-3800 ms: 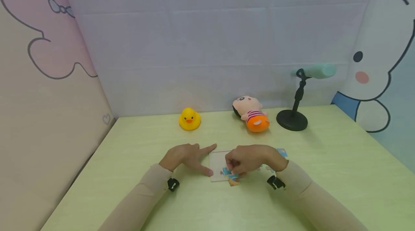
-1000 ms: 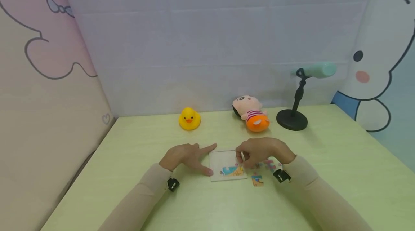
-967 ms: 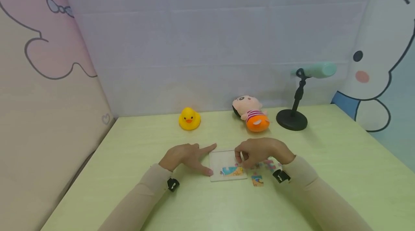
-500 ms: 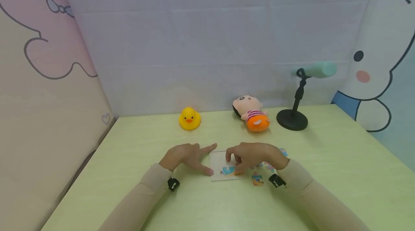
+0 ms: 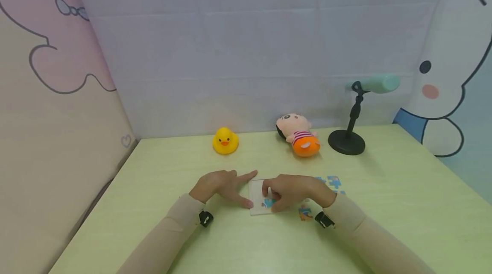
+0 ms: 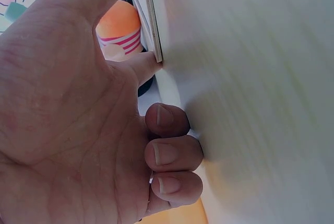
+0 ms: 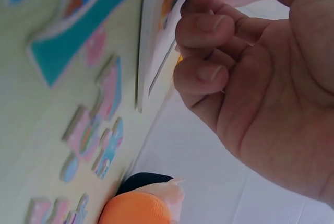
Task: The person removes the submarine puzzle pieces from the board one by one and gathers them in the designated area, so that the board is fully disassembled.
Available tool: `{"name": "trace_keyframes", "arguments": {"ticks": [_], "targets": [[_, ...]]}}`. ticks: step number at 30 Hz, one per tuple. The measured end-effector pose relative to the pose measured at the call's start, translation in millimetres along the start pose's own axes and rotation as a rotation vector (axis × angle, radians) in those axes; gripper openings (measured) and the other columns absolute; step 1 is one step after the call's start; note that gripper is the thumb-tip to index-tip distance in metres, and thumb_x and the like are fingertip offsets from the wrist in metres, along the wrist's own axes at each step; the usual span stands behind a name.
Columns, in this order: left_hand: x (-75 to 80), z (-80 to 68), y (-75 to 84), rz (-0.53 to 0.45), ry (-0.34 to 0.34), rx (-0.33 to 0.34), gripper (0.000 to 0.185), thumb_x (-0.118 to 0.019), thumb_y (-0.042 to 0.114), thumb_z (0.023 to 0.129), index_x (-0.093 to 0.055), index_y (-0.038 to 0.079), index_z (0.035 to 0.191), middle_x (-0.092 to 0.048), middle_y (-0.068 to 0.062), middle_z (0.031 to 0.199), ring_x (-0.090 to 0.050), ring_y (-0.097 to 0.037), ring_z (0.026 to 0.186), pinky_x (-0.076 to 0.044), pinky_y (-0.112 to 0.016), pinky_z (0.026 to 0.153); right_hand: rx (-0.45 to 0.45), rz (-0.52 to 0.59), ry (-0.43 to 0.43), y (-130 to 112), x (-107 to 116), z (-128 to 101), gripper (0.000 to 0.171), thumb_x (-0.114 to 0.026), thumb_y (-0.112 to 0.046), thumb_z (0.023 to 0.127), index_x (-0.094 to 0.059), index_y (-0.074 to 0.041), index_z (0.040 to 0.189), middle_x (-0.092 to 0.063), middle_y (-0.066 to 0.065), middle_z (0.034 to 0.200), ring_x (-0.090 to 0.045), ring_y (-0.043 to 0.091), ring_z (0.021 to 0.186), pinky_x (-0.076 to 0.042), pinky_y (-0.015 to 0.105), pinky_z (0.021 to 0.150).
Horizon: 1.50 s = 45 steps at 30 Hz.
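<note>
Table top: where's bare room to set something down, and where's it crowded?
Free: the wide green stretch of the table right of the loose puzzle pieces and in front of the black stand; also the band between the rubber duck and the left hand. Crowded: round the puzzle board, where the right hand works.

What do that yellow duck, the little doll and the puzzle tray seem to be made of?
The duck looks like smooth rubber or soft plastic, evenly yellow with a slight sheen. The doll looks like plush fabric, soft and rounded. The puzzle tray seems thin card or wood: the left wrist view shows a pale layered edge.
</note>
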<state>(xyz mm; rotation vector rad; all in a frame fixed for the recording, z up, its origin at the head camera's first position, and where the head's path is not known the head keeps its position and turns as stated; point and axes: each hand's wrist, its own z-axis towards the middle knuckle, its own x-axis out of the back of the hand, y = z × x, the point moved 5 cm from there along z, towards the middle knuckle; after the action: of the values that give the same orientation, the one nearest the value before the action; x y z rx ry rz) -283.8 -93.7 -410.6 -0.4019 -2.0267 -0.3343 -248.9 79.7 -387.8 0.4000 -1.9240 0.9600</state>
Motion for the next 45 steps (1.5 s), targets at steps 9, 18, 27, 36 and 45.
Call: {"name": "trace_keyframes", "arguments": {"ticks": [9, 18, 27, 36, 45], "targets": [[-0.2, -0.2, -0.3, 0.008, 0.005, 0.002, 0.098, -0.060, 0.083, 0.075, -0.015, 0.052, 0.157, -0.054, -0.011, 0.132, -0.058, -0.025, 0.103, -0.048, -0.048, 0.086, 0.029, -0.028, 0.019, -4, -8, 6, 0.022, -0.076, -0.012, 0.088, -0.059, -0.014, 0.102, -0.048, -0.009, 0.066, -0.045, 0.004, 0.061, -0.038, 0.021, 0.061], [-1.4, 0.7, -0.8, 0.012, 0.006, -0.011, 0.098, -0.059, 0.083, 0.076, -0.015, 0.052, 0.157, -0.055, -0.010, 0.127, -0.057, -0.023, 0.098, -0.049, -0.046, 0.083, 0.019, -0.022, 0.031, -8, -6, 5, 0.021, -0.075, -0.010, 0.088, -0.058, -0.014, 0.099, -0.048, -0.006, 0.069, -0.045, 0.006, 0.062, -0.038, 0.022, 0.061], [-2.6, 1.2, 0.0, -0.003, -0.013, -0.006, 0.097, -0.059, 0.082, 0.077, -0.014, 0.051, 0.157, -0.055, -0.012, 0.129, -0.056, -0.024, 0.096, -0.048, -0.048, 0.086, -0.013, 0.021, 0.032, -7, -6, 5, 0.018, -0.074, -0.009, 0.091, -0.058, -0.015, 0.094, -0.051, -0.005, 0.075, -0.047, 0.008, 0.069, -0.041, 0.023, 0.066], [-2.9, 0.7, -0.5, 0.018, 0.004, -0.002, 0.097, -0.059, 0.083, 0.077, -0.015, 0.051, 0.157, -0.056, -0.008, 0.119, -0.056, -0.020, 0.089, -0.048, -0.045, 0.079, 0.028, 0.040, 0.029, -9, -1, 4, 0.021, -0.073, -0.009, 0.092, -0.054, -0.016, 0.090, -0.051, -0.006, 0.076, -0.047, 0.007, 0.067, -0.038, 0.022, 0.062], [-1.7, 0.3, 0.0, 0.024, -0.002, 0.009, 0.096, -0.057, 0.084, 0.076, -0.014, 0.053, 0.156, -0.056, -0.008, 0.122, -0.056, -0.020, 0.090, -0.048, -0.046, 0.080, 0.088, 0.015, 0.040, -7, 10, -5, 0.018, -0.070, -0.009, 0.093, -0.054, -0.015, 0.091, -0.051, -0.010, 0.076, -0.046, 0.005, 0.063, -0.039, 0.021, 0.062]]}}
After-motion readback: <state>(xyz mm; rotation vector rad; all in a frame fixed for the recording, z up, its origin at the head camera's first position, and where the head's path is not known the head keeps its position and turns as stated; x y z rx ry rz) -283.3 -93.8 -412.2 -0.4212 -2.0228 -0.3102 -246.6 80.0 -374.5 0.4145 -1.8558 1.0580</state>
